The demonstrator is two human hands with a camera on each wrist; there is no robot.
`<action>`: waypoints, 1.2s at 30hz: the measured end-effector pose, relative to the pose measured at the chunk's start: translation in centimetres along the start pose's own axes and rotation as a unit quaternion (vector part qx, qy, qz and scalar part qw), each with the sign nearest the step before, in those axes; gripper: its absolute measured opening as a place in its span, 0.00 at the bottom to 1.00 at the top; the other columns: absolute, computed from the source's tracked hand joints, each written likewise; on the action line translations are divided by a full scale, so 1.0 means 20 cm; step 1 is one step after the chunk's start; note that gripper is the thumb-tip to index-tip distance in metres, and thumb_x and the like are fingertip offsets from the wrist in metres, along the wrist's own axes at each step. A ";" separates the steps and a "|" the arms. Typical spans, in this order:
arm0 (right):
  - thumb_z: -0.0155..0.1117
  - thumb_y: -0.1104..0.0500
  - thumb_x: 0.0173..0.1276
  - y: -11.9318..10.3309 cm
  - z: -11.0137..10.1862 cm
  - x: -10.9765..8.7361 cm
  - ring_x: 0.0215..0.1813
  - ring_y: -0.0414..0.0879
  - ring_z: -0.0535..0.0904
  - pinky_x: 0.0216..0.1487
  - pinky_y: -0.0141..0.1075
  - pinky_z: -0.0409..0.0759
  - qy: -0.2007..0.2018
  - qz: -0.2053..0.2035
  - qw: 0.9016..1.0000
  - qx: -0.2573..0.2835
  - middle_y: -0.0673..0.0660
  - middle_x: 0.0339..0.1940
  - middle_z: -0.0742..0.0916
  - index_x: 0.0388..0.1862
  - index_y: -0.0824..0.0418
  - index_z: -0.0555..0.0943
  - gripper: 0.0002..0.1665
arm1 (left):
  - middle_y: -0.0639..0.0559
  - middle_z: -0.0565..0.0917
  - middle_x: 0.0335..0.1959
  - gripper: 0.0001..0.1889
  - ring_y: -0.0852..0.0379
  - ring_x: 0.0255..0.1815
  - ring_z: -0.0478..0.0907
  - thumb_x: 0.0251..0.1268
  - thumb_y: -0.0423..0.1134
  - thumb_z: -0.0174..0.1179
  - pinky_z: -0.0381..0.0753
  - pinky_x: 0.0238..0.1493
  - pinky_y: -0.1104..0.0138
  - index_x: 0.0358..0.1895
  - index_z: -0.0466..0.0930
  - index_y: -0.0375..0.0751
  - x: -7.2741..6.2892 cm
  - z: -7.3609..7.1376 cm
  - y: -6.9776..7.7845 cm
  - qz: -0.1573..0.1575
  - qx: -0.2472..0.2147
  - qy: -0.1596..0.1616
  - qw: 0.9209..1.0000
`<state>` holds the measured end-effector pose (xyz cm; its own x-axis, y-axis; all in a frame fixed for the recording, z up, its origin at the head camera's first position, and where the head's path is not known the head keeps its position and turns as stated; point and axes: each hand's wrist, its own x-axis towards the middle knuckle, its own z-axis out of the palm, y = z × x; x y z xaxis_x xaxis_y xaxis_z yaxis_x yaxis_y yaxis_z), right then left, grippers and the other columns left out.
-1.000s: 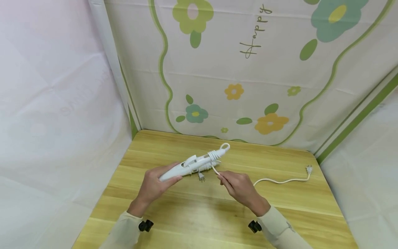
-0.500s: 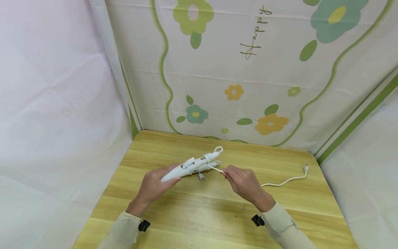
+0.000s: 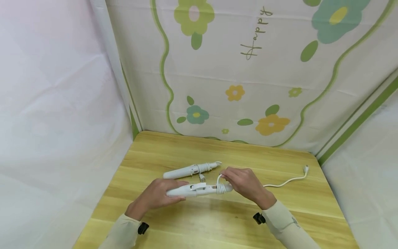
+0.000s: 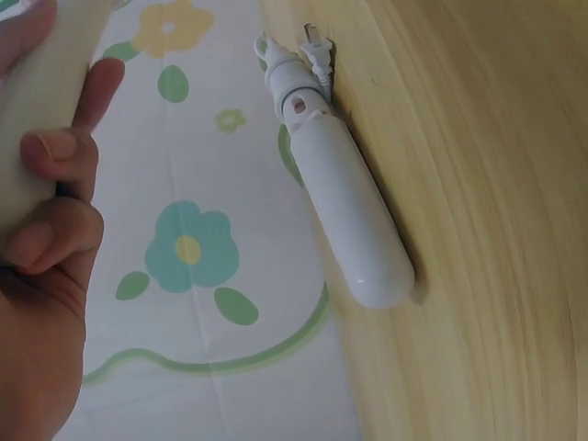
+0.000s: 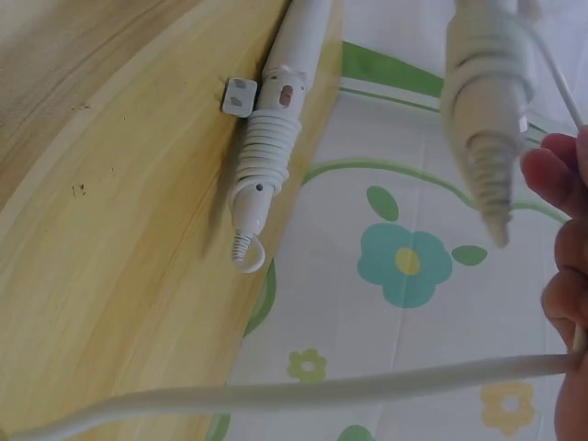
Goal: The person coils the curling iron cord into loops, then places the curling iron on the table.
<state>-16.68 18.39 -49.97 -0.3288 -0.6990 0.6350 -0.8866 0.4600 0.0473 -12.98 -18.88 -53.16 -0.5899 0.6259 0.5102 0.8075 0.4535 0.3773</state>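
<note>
A white curling iron (image 3: 186, 190) with a thumb lever lies level in my left hand (image 3: 157, 194), fingers and thumb wrapped round its thick end. Its white cord (image 3: 218, 179) is wound in several turns round the handle's other end. My right hand (image 3: 245, 183) pinches the cord close beside those coils. In the right wrist view, the coiled handle end (image 5: 489, 92) hangs by my right fingers (image 5: 556, 179). Just behind, a second white curling iron (image 3: 181, 172) rests on the table, its cord coiled round its handle and its plug (image 3: 202, 178) sticking out.
From under my right hand, the free cord (image 3: 284, 182) runs right along the wooden table (image 3: 199, 228) to a two-pin plug (image 3: 306, 169). A flower-printed cloth (image 3: 211, 72) rises at the table's back edge, with pale cloth walls on either side.
The held curling iron has come down and nearer, turning level and away from the second one. My right hand has drawn the cord round the handle; the free plug end has shifted slightly left.
</note>
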 end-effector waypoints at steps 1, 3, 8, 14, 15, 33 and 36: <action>0.50 0.50 0.92 0.00 0.00 0.00 0.24 0.32 0.75 0.25 0.26 0.77 -0.008 -0.002 1.000 0.008 0.45 0.32 0.87 0.46 0.57 0.86 0.20 | 0.57 0.95 0.48 0.25 0.70 0.38 0.84 0.69 0.55 0.76 0.82 0.37 0.75 0.65 0.89 0.52 0.00 0.00 0.00 0.008 -0.003 -0.003 1.000; 0.50 0.50 0.91 0.01 0.00 -0.01 0.26 0.33 0.80 0.28 0.26 0.80 -0.023 -0.005 0.999 0.024 0.46 0.35 0.90 0.48 0.57 0.87 0.20 | 0.58 0.94 0.46 0.24 0.71 0.37 0.84 0.69 0.56 0.76 0.81 0.37 0.77 0.65 0.90 0.53 -0.01 -0.01 0.01 0.015 -0.014 -0.010 1.000; 0.63 0.53 0.85 0.02 0.02 -0.04 0.27 0.32 0.82 0.28 0.24 0.78 -0.054 -0.017 0.998 0.040 0.45 0.38 0.91 0.48 0.56 0.90 0.11 | 0.61 0.94 0.43 0.23 0.75 0.35 0.81 0.68 0.55 0.77 0.77 0.35 0.81 0.63 0.90 0.54 -0.02 -0.01 0.02 0.012 -0.067 -0.021 0.997; 0.66 0.53 0.82 0.04 0.03 -0.06 0.23 0.30 0.74 0.26 0.21 0.72 -0.063 -0.024 0.997 0.048 0.44 0.36 0.89 0.51 0.53 0.90 0.08 | 0.55 0.95 0.46 0.22 0.73 0.36 0.83 0.68 0.46 0.79 0.79 0.34 0.80 0.63 0.91 0.47 -0.03 0.01 0.00 0.011 -0.160 -0.019 0.987; 0.63 0.52 0.85 0.04 0.03 -0.06 0.23 0.29 0.72 0.26 0.21 0.71 -0.060 -0.023 0.996 0.055 0.44 0.36 0.88 0.52 0.53 0.90 0.11 | 0.54 0.95 0.46 0.22 0.72 0.35 0.84 0.67 0.45 0.79 0.80 0.33 0.79 0.63 0.91 0.46 -0.03 0.01 0.00 0.002 -0.179 -0.020 0.984; 0.55 0.53 0.90 -0.11 0.15 -0.09 0.28 0.32 0.74 0.32 0.27 0.77 -0.007 0.061 0.994 0.087 0.46 0.27 0.84 0.37 0.57 0.84 0.18 | 0.47 0.94 0.53 0.24 0.65 0.34 0.82 0.61 0.37 0.82 0.83 0.32 0.68 0.62 0.92 0.48 -0.01 0.03 0.03 -0.159 -0.209 0.095 0.960; 0.60 0.56 0.87 -0.12 0.15 -0.08 0.26 0.31 0.72 0.30 0.25 0.75 -0.001 0.068 0.994 0.088 0.45 0.26 0.83 0.37 0.55 0.83 0.14 | 0.46 0.94 0.54 0.25 0.65 0.36 0.84 0.60 0.38 0.82 0.83 0.33 0.69 0.62 0.91 0.48 0.00 0.04 0.03 -0.143 -0.192 0.104 0.965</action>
<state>-14.94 16.77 -53.38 -0.4509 -0.6378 0.6244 -0.8766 0.4481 -0.1752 -12.44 -18.11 -53.47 -0.8085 0.3509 0.4725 0.5743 0.2946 0.7638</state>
